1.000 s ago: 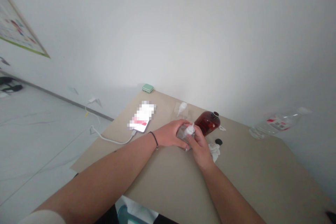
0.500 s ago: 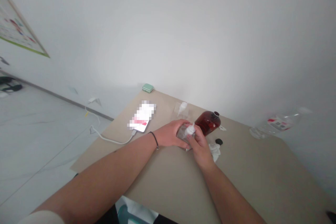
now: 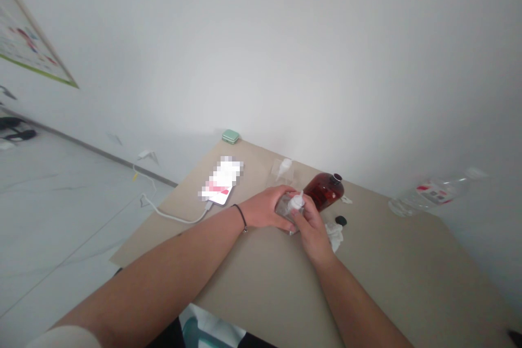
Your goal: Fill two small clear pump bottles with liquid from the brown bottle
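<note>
A clear bottle [image 3: 284, 207] with a white nozzle cap [image 3: 296, 203] stands on the table between my hands. My left hand [image 3: 269, 207] is closed around its body from the left. On the right side, my right hand [image 3: 312, 227] grips the white cap with thumb and fingers. Just behind the right hand is a brown bottle [image 3: 324, 190] with an uncapped mouth. Another clear container with a white nozzle cap [image 3: 283, 167] is farther back, near the wall. A crumpled white tissue [image 3: 335, 235] lies beside my right wrist, close to a black cap [image 3: 341, 221].
A phone [image 3: 222, 179] with a white charging cable [image 3: 175, 220] lies on the left of the table [image 3: 261, 277]. At the back left corner is a small green case [image 3: 230, 136]. A clear plastic bottle [image 3: 436, 193] with a red label is at the right rear edge, by the wall.
Both hands keep their hold on the clear bottle and its cap. The whole view has shifted very slightly; nothing on the table has visibly moved.
</note>
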The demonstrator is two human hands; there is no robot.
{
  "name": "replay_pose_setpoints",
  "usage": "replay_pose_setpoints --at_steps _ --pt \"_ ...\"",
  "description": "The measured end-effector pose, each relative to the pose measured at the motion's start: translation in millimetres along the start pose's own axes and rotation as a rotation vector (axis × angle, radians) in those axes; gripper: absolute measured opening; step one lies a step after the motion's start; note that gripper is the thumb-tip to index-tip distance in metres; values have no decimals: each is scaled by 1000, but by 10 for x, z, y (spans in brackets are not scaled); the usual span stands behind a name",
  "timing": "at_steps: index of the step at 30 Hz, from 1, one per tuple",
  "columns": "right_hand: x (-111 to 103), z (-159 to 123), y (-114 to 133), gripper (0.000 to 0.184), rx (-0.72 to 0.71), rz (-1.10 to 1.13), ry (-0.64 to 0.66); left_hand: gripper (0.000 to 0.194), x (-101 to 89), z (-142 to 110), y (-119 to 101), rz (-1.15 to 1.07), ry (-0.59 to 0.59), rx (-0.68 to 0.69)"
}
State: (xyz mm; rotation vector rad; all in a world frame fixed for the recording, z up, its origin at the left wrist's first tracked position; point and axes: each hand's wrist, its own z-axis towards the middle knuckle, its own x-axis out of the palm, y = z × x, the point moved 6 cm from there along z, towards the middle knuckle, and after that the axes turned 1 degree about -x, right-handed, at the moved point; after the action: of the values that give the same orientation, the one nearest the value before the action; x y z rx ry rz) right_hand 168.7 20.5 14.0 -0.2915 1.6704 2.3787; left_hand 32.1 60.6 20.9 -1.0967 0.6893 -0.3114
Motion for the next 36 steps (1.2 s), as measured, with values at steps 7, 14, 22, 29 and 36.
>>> replay_pose_setpoints --at_steps 7,14,22,29,36 --pt "-8 -1 -31 33 -12 6 5 87 2 -2 -17 2 3 4" --pt "-5 -1 -12 31 -29 1 7 88 0 4 -13 -2 3 4" --pt "-15 -2 -41 34 7 4 1 87 0 -1 -27 -2 -6 4" --pt "-13 7 5 33 -21 -19 8 86 -7 1 -47 -5 -2 3" --pt "-11 4 -11 34 4 -5 5 86 -3 0 -45 6 -3 -2"
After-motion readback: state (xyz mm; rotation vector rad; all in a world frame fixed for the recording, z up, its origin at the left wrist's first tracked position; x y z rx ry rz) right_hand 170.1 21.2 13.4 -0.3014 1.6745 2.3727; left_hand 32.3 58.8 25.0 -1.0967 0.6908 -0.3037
